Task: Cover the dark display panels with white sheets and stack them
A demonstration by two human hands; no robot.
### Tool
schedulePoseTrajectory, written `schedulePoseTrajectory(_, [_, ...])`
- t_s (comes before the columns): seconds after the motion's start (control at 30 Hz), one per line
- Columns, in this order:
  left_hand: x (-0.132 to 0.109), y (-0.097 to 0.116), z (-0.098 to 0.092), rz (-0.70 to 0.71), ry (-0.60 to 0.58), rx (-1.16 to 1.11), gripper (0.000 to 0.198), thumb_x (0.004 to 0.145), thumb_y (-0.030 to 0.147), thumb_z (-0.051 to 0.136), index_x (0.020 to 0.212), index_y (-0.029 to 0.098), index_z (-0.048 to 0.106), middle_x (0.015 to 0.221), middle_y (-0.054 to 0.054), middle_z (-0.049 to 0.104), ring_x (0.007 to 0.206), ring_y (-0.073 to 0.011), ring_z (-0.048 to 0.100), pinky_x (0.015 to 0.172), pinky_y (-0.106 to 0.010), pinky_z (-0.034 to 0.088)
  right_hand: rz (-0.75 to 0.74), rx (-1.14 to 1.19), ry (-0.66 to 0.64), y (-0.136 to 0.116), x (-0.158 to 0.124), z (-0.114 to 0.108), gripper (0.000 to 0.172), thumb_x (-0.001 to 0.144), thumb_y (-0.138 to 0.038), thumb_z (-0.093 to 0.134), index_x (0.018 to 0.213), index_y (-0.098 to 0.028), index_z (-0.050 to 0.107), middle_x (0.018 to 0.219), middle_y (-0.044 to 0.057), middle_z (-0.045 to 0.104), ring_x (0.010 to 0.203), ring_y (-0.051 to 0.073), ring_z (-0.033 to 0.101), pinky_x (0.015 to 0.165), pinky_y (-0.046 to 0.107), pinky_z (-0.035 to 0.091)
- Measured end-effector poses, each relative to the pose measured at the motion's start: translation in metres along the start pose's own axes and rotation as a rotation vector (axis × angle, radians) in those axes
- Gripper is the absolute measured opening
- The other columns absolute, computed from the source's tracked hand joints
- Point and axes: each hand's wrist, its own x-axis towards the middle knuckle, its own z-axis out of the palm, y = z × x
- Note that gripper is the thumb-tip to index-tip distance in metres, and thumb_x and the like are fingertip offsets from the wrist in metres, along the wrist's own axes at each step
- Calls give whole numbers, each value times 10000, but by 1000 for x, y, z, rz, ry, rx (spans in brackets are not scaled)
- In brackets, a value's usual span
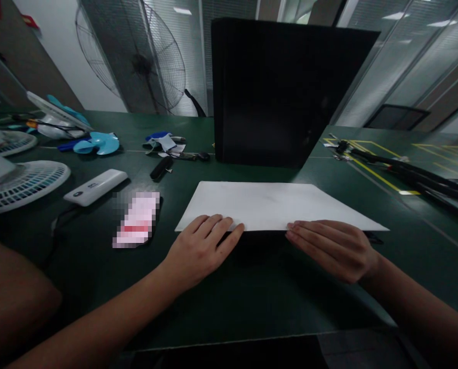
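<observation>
A white sheet-like panel (267, 202) lies on the dark green table, its near edge slightly raised over a dark shadow. At the near left edge of this panel, my left hand (201, 248) rests with its fingers on top and the thumb spread along the edge. My right hand (334, 248) has its fingers pressed together at the near right edge, the fingertips touching the white surface. Its thumb is hidden. Just behind the panel stands a large black box-like object (282, 97).
Left of the panel are a pixelated phone-like object (138, 220), a white device (96, 188), a white fan grille (32, 182) and blue blades (98, 143). Black bars (413, 171) lie at right. Another person's arm (13, 297) is at far left.
</observation>
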Motion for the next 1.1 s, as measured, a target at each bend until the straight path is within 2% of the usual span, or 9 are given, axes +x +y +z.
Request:
schedulePoseTrajectory(0.17, [-3, -2, 7, 39, 194, -22, 232, 971, 98, 582, 1181, 109, 678, 1131, -113, 763, 1030, -247, 727, 848, -395, 597, 32, 30, 11, -6, 1, 1, 325, 908, -92, 652, 1232, -69, 670, 1221, 158, 717, 1146, 238, 676, 881, 354, 626])
schedulePoseTrajectory(0.33, [-7, 0, 11, 96, 273, -37, 164, 981, 90, 563, 1041, 108, 714, 1026, -92, 797, 939, -233, 766, 693, -341, 616, 150, 84, 24, -21, -8, 14, 307, 889, -115, 694, 1196, -111, 691, 1164, 103, 746, 1074, 207, 703, 842, 326, 626])
schedulePoseTrajectory(0.43, [-4, 4, 8, 135, 301, -49, 151, 974, 88, 578, 1030, 107, 717, 1019, -88, 801, 925, -226, 773, 673, -327, 613, 253, 44, 40, -25, -16, 16, 325, 872, -112, 712, 1197, -119, 693, 1149, 103, 750, 1064, 221, 710, 846, 349, 626])
schedulePoseTrajectory(0.53, [1, 5, 4, 150, 311, -80, 149, 966, 92, 593, 1051, 112, 714, 1033, -77, 801, 911, -211, 774, 669, -317, 608, 300, 24, 49, -30, -21, 3, 391, 890, -79, 667, 1275, -145, 667, 1166, 96, 747, 1089, 229, 705, 852, 359, 624])
schedulePoseTrajectory(0.63, [13, 3, 4, 183, 320, -151, 156, 964, 110, 609, 1084, 127, 707, 1055, -58, 799, 926, -187, 768, 706, -304, 604, 362, -21, -10, -41, -30, -22, 479, 894, -68, 658, 1357, -186, 624, 1248, 85, 718, 1133, 228, 687, 903, 359, 610])
schedulePoseTrajectory(0.73, [37, 4, 11, 256, 347, -217, 154, 971, 132, 613, 1092, 137, 708, 1052, -42, 800, 923, -165, 762, 734, -287, 591, 461, -98, -73, -55, -49, -51, 514, 887, -68, 672, 1377, -213, 615, 1282, 69, 703, 1148, 226, 678, 959, 353, 583])
schedulePoseTrajectory(0.87, [92, 18, 37, 357, 357, -264, 177, 1016, 190, 559, 1100, 175, 714, 1037, -29, 802, 908, -149, 755, 743, -281, 555, 569, -198, -90, -66, -86, -85, 446, 879, -143, 726, 1307, -246, 654, 1180, 31, 743, 1063, 211, 708, 935, 337, 573])
schedulePoseTrajectory(0.97, [141, 36, 63, 433, 344, -265, 225, 1047, 202, 491, 1151, 198, 692, 1029, -25, 801, 872, -135, 745, 712, -264, 514, 639, -320, -147, -64, -111, -105, 361, 879, -188, 747, 1229, -240, 676, 1109, 22, 761, 964, 185, 726, 863, 308, 564])
schedulePoseTrajectory(1.1, [202, 63, 92, 535, 275, -169, 253, 1061, 189, 427, 1075, 162, 678, 912, -55, 790, 793, -139, 727, 656, -267, 468, 597, -480, -280, -48, -144, -122, 249, 915, -215, 702, 1163, -193, 683, 1022, 33, 770, 845, 172, 718, 782, 299, 533])
